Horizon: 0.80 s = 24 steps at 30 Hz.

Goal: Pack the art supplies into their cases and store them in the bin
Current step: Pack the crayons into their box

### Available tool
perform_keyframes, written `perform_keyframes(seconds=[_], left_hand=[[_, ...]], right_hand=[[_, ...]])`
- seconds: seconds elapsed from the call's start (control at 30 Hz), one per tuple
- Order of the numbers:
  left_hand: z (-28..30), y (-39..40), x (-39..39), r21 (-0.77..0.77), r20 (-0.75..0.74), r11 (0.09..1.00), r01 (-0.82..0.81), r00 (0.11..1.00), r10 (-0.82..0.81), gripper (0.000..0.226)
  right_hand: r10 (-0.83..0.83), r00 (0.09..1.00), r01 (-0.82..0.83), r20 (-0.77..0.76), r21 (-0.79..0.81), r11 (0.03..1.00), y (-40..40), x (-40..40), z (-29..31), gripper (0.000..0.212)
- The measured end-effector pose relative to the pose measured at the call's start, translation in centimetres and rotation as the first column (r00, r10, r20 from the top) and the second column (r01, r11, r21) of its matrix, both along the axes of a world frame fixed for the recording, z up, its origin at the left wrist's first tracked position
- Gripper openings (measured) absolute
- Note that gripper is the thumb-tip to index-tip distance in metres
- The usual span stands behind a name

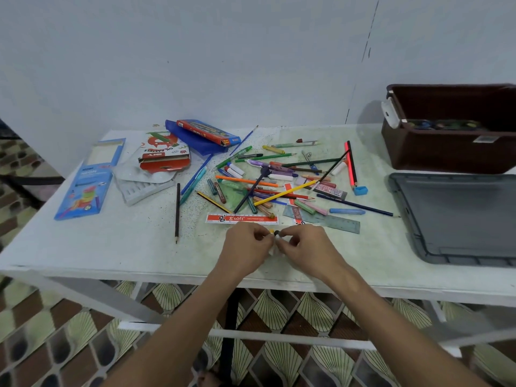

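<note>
A white table was seen from above, and the red-and-white ruler marked "g'soft" serves here as the landmark for all places. Just in front of that ruler, both hands were brought together over the tabletop. The left hand was curled, its fingertips pinching a small object that showed a yellow bit, a dark round end and something white beneath; what it was could not be told. The right hand was likewise curled, its fingers pinching the same small object from the other side.

Behind the ruler a loose heap of art supplies was spread: coloured pencils, pens, crayons and markers lying crossed over one another. A long yellow pencil was laid slantwise over the heap. A black pencil lay alone to the left of the ruler. A metal ruler lay just to the right of it, and a blue sharpener was found farther right and behind.

Far left of the ruler a blue neon pencil case lay flat with its flap open. Behind and left, an oil pastels box rested on a grey plastic tray, and a red pencil box lay on a blue sheet.

Well to the right of the ruler a grey lid was laid flat, and behind it a brown bin stood with some items inside.
</note>
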State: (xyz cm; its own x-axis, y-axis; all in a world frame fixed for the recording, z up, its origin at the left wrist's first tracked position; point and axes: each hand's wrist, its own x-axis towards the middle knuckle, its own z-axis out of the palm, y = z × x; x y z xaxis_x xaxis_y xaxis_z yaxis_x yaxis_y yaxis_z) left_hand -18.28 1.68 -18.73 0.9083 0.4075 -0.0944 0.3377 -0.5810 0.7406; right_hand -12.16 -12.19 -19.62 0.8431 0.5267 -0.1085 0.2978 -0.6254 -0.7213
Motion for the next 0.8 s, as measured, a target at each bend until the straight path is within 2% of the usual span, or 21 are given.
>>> perform_keyframes(seconds=[0.13,0.27,0.4,0.5,0.8], left_hand=[[0.0,0.9,-0.3,0.108,-0.034,0.992,0.063,0.998,-0.06,0.021],[0.0,2.4,-0.9,0.178,-0.069,0.963,0.201,0.979,-0.191,0.025],[-0.3,3.0,-0.9,0.224,-0.057,0.93,0.292,0.956,-0.286,0.024],[-0.5,3.0,-0.7,0.237,-0.058,0.92,0.312,0.95,-0.307,0.022],[-0.9,2.8,-0.5,0.279,-0.065,0.914,0.295,0.955,-0.289,0.025]], right_hand=[[0.061,0.997,-0.061,-0.038,0.01,0.998,-1.2,0.6,0.1,0.028],[0.125,0.988,-0.121,-0.087,0.05,0.991,-2.2,1.2,0.0,0.036],[0.129,0.99,-0.124,-0.06,0.071,0.99,-1.7,1.0,-0.5,0.035],[0.146,0.989,-0.146,0.0,0.027,0.989,-1.4,0.9,-0.7,0.032],[0.148,0.989,-0.148,-0.005,0.042,0.988,-1.3,1.2,-0.2,0.024]])
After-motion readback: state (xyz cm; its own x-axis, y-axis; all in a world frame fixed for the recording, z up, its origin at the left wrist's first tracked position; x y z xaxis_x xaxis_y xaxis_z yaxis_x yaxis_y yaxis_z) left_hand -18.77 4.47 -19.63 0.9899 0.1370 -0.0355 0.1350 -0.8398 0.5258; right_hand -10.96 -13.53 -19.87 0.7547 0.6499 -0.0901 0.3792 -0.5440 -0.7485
